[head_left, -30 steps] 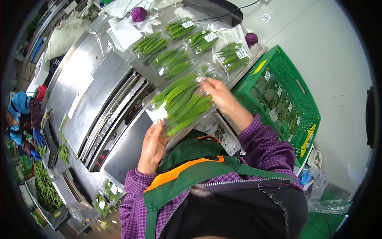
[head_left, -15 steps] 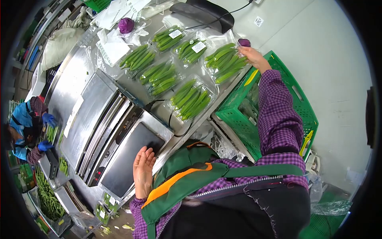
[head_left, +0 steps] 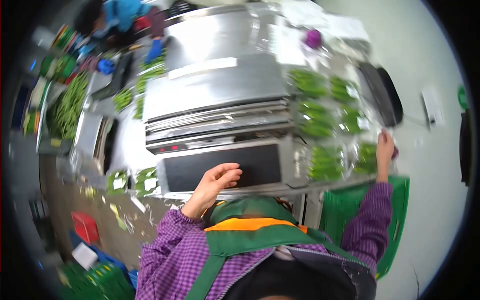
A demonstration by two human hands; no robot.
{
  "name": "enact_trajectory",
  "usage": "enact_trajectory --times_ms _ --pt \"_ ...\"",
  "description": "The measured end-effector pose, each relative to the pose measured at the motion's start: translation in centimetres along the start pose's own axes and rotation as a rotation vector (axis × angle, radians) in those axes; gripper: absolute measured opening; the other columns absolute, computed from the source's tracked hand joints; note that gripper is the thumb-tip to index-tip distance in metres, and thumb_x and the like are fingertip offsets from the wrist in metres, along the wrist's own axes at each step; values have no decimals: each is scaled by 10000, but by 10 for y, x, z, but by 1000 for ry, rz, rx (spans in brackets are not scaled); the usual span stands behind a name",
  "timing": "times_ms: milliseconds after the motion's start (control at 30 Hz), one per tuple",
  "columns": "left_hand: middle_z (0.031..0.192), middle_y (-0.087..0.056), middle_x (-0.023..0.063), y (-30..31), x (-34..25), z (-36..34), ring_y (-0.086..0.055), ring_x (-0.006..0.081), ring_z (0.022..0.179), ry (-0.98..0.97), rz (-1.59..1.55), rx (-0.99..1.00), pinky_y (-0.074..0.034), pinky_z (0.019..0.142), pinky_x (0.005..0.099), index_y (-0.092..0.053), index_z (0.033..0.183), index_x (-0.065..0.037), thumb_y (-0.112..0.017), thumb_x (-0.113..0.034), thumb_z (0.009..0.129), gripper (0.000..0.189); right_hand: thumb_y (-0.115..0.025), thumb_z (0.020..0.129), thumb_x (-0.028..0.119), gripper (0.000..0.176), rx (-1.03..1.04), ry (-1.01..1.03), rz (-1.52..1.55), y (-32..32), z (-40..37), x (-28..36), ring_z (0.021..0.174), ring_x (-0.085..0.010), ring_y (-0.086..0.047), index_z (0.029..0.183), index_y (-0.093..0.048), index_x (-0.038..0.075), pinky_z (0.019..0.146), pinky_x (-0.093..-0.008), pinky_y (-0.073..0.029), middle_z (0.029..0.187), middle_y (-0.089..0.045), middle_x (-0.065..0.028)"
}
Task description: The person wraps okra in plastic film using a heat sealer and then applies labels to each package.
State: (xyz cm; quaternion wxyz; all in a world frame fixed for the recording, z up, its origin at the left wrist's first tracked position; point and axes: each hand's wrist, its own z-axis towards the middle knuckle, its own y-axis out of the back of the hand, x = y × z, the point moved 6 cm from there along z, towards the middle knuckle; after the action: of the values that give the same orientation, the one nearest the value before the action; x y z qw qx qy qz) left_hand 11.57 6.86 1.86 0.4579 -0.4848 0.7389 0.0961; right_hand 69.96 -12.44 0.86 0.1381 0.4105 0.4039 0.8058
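Note:
My left hand (head_left: 217,182) hovers over the black pad (head_left: 222,167) of a steel wrapping machine (head_left: 215,90), fingers loosely bent and nothing in them. My right hand (head_left: 384,152) reaches to the right edge of a film-wrapped pack of long green vegetables (head_left: 365,159). Its fingertips are pressed together, and blur hides what they may hold. A purple round thing (head_left: 395,153) shows just beside that hand, partly hidden. To its left lies another wrapped pack (head_left: 325,162), and several more packs (head_left: 316,120) lie behind in rows, some with white labels.
A green crate (head_left: 400,215) stands below my right arm. Farther back are a second purple ball (head_left: 313,39) and a dark curved object (head_left: 382,95). A co-worker in blue gloves (head_left: 155,50) handles green vegetables at the upper left, near a bin of green beans (head_left: 70,110).
My view has swung left, so the machine now lies straight ahead. My right hand has moved slightly farther along the pack's edge. My left hand has come in over the black pad.

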Motion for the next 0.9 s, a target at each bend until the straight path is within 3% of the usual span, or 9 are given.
enact_trajectory --times_ms 133,233,467,500,533,667,733,800,900 --pt "1024 -631 69 78 -49 -10 -586 119 911 -229 17 -141 -483 800 263 -560 1146 -17 -580 -176 900 294 -569 883 129 251 189 51 274 -86 15 131 862 -130 -610 1087 -606 -12 786 -247 -465 970 -659 -73" --pt "1014 -638 70 177 -103 -23 -595 132 911 -496 -40 -358 -481 775 253 -572 1125 -21 -585 -170 895 275 -562 888 127 237 470 146 502 -160 -3 333 736 -89 -573 1062 -609 -26 673 -220 -466 879 -629 -44" --pt "1006 -643 76 395 -119 9 -592 121 873 -559 85 -738 -470 759 252 -587 1134 -17 -590 -174 888 291 -543 865 87 213 963 440 657 -256 -117 633 712 -115 -614 1038 -608 -18 640 -240 -482 841 -639 -65" --pt "1004 -648 92 426 -119 17 -602 146 888 -519 170 -881 -474 776 268 -586 1133 -3 -596 -166 874 306 -549 856 90 210 1013 525 634 -271 -134 662 707 -135 -620 1027 -613 -14 644 -253 -483 840 -647 -81" --pt "1003 -654 109 453 -119 25 -613 170 903 -475 256 -1019 -478 792 284 -584 1131 12 -603 -159 861 321 -555 848 93 206 1060 609 611 -286 -148 689 702 -155 -626 1016 -617 -11 648 -266 -485 838 -656 -96" --pt "1050 -644 152 522 -131 80 -623 243 945 -452 464 -1067 -469 840 323 -583 1143 -5 -582 -184 849 344 -548 810 138 229 896 1029 350 -365 -169 775 812 -328 -627 978 -646 18 739 -382 -492 947 -654 -163" --pt "1059 -635 172 537 -138 105 -615 285 975 -374 610 -1069 -466 855 344 -591 1139 -32 -570 -217 837 355 -559 812 186 272 879 1052 107 -422 -165 793 850 -319 -624 1037 -641 57 779 -381 -484 938 -653 -163" --pt "1037 -640 170 545 -139 124 -617 291 964 -357 668 -1037 -468 850 349 -595 1133 -35 -566 -220 829 357 -523 797 146 253 909 1040 -150 -481 -159 798 920 -358 -606 975 -648 17 796 -396 -492 986 -639 -194" --pt "980 -657 160 542 -143 135 -629 300 923 -304 707 -978 -476 830 355 -603 1114 -33 -576 -185 797 352 -506 810 135 248 1009 1022 -415 -571 -149 782 830 -321 -648 943 -643 -24 723 -405 -520 939 -656 -194"
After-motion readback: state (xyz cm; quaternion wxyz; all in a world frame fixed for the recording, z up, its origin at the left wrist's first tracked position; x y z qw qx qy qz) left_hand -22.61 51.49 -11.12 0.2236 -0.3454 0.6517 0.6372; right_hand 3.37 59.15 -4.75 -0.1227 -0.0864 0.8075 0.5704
